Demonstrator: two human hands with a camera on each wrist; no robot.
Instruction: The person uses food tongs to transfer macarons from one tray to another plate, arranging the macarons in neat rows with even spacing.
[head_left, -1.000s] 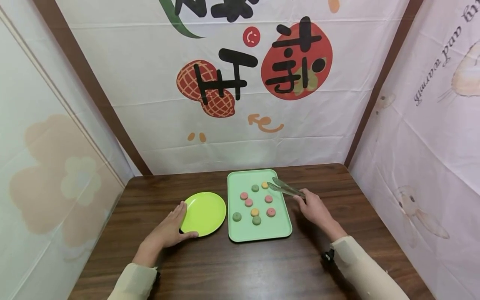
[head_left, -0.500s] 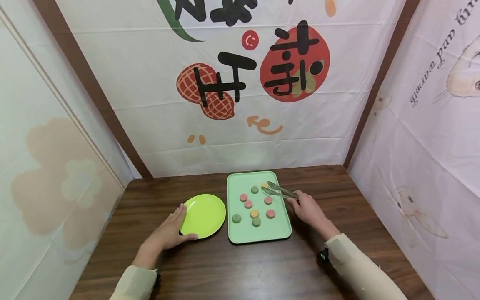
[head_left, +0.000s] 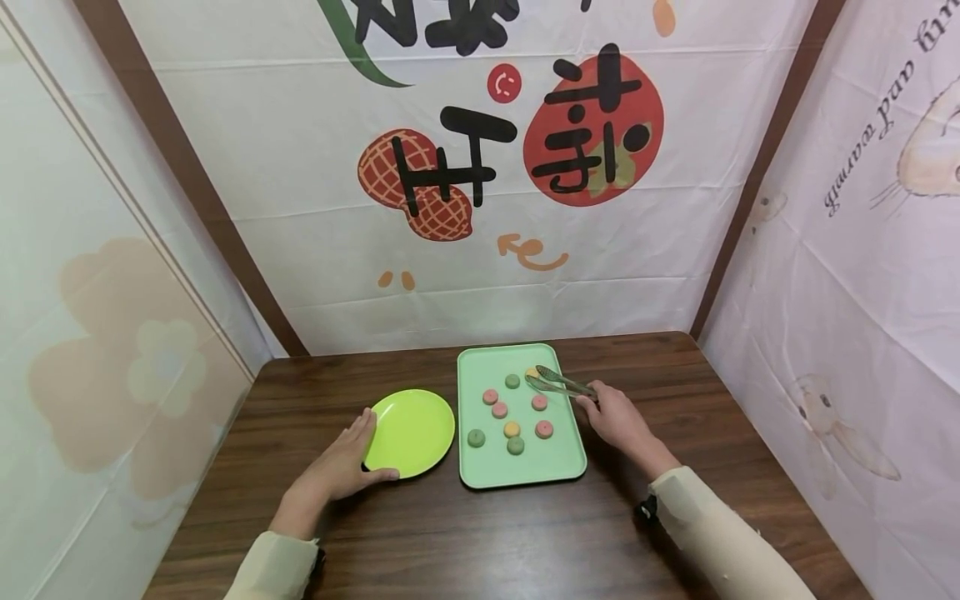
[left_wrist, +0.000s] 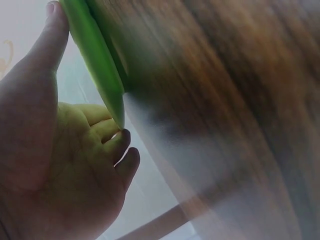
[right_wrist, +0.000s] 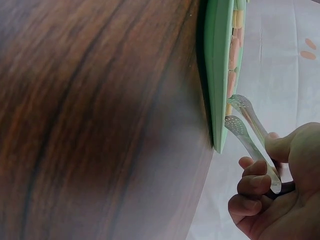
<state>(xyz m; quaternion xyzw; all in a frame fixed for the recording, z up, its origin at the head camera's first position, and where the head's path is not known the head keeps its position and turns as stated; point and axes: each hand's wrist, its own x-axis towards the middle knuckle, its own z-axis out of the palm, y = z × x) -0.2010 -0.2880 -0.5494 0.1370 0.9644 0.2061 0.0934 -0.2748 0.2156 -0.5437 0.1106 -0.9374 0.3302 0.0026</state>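
Note:
My left hand (head_left: 341, 462) rests against the left rim of a lime-green round plate (head_left: 411, 433), thumb and fingers spread along its edge. In the left wrist view, the plate's side (left_wrist: 97, 60) meets my thumb and fingertips. My right hand (head_left: 621, 419) grips metal tongs (head_left: 558, 387) by their handle. Their perforated tips are apart, over the far right of a mint-green tray (head_left: 487, 471), one on each side of a yellow macaron (head_left: 531, 372). Several pink, green and yellow macarons, such as a pink macaron (head_left: 543, 429), lie scattered on the tray.
The plate and tray stand side by side, a narrow gap apart, on a dark wooden table (head_left: 517, 542). A white printed cloth (head_left: 315, 275) hangs behind the table, with more cloth at both sides. Both sleeves are pale.
My right hand has moved slightly left and nearer, bringing the tongs' tips from beside the yellow macaron to around it. My left hand stays at the plate.

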